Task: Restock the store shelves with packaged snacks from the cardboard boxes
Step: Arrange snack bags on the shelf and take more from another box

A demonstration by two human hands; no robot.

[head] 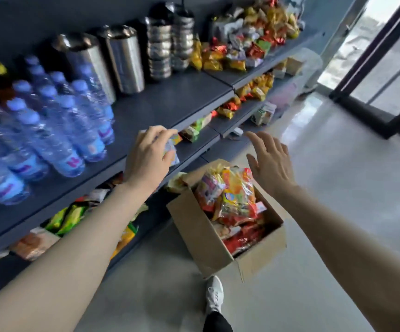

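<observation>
The left hand point(150, 155) grips a snack packet point(171, 149) above the cardboard box point(203, 238), to shelve it. The right hand point(269, 164) hovers over the box, fingers spread, holding nothing.

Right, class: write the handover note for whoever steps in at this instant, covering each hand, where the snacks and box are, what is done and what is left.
Left hand: grips a small snack packet at the front edge of the grey shelf.
Right hand: open, holds nothing, above the cardboard box.
Box: on the floor by the shelving, open, still heaped with snack bags.
Done: snacks already lie on several shelves.
Left: place this packet, then empty the box.
</observation>
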